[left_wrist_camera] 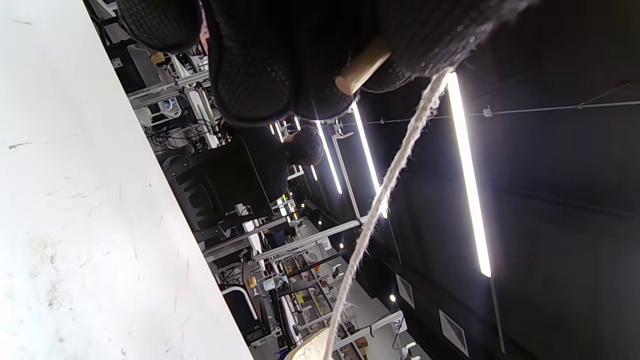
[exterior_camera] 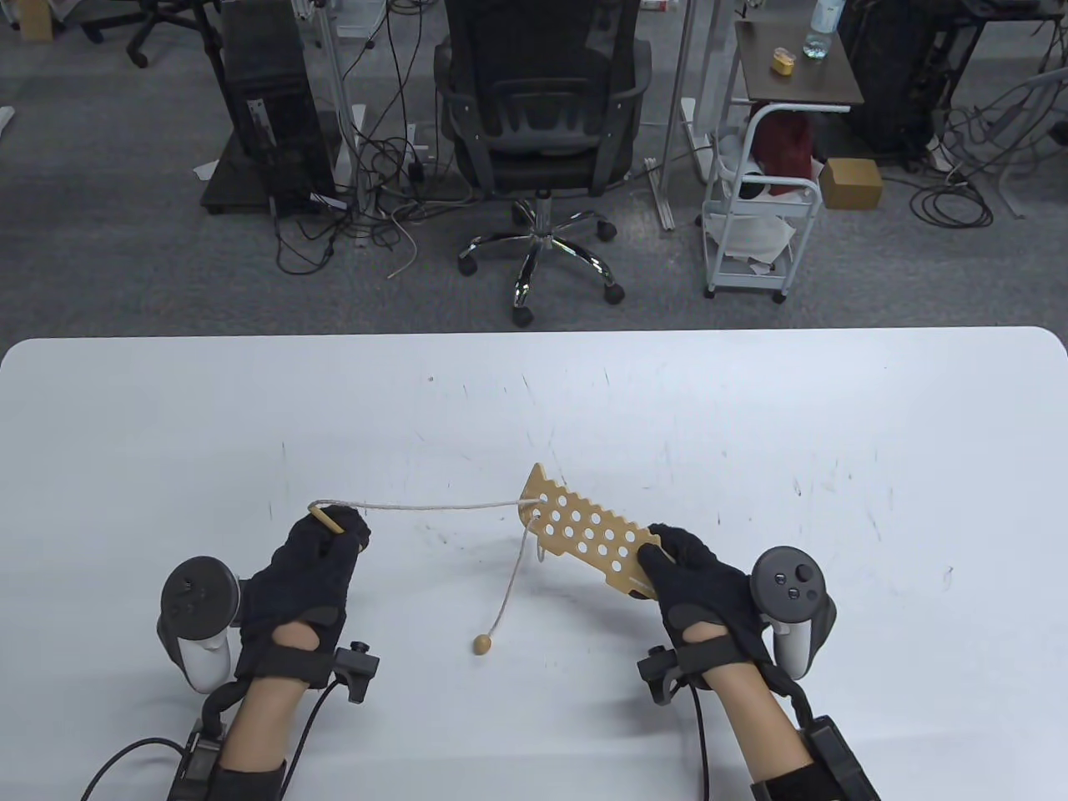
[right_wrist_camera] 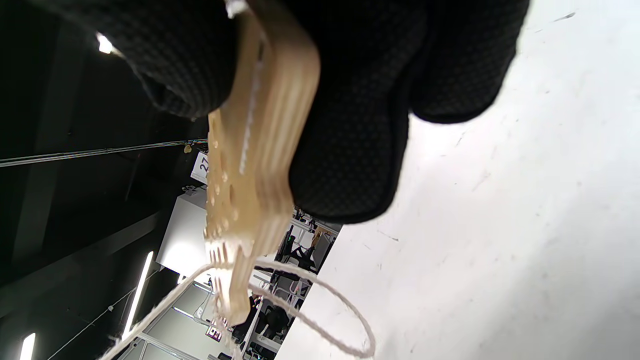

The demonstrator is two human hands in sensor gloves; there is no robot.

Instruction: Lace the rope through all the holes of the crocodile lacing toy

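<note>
The right hand (exterior_camera: 697,584) holds the wooden crocodile toy (exterior_camera: 584,534) by one end, fingers curled around it, and lifts it a little above the white tabletop (exterior_camera: 667,400). The left hand (exterior_camera: 313,576) pinches the wooden needle (exterior_camera: 327,521) at the end of the rope (exterior_camera: 425,506) — its grip is closed on the needle. The rope runs tight from the needle to a hole near the far end of the toy. The other part of the rope hangs down to a wooden bead (exterior_camera: 481,643) that lies on the tabletop between the two hands.
</note>
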